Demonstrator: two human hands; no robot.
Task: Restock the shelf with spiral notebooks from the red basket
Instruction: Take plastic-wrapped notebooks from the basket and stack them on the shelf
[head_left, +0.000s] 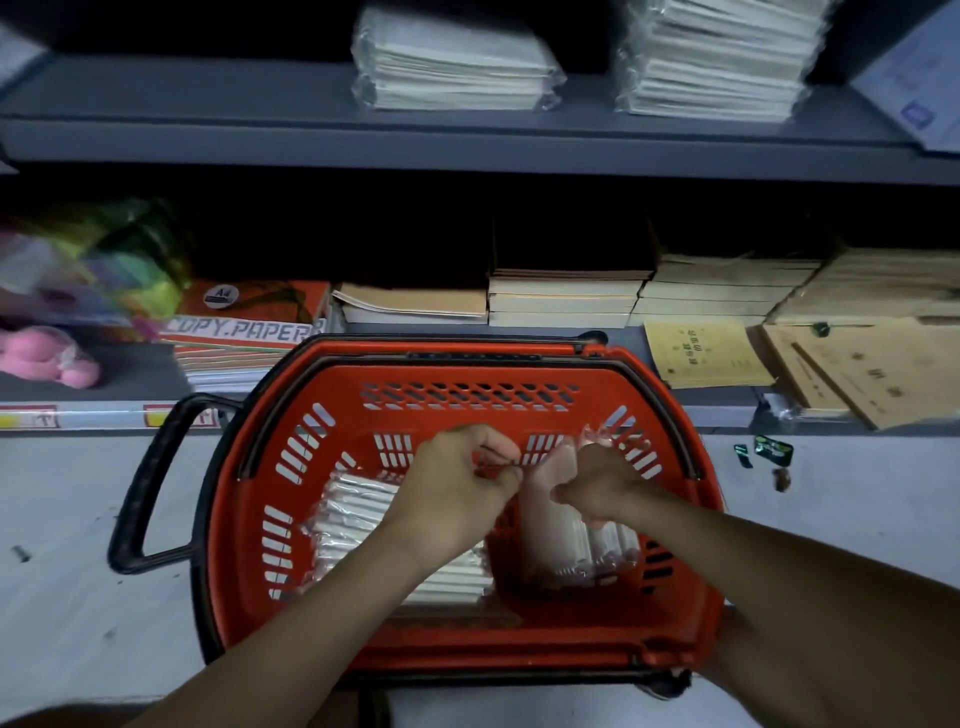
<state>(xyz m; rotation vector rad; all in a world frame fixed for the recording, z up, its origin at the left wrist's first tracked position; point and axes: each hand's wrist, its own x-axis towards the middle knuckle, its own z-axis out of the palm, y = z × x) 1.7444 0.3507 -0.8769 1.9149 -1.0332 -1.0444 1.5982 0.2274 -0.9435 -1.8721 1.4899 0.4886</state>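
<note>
Fingers of your left hand (462, 480) curled, pinching thin wrap, your right hand (597, 483) gripping a wrapped notebook pack (566, 540), both over the red basket (332, 519), another pack (358, 525) lying inside at left, shelf (467, 140) beyond.

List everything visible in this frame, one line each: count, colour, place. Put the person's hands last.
red basket: one, red with black handle, on the floor before the shelf
wrapped notebook packs: two bundles, white in clear plastic, inside the basket; the right one stands up under the right hand
copy paper ream: one, orange-red, lower shelf left
pink plush toy: one, pink, lower shelf far left
brown-cover book stacks: several, tan and cream, lower shelf centre to right
wrapped paper stacks: two, white, upper shelf
small wrappers: a few, green and dark, floor right of the basket
left hand: fingers curled, pinching something thin above the basket
right hand: grips the upright pack's wrapping
</note>
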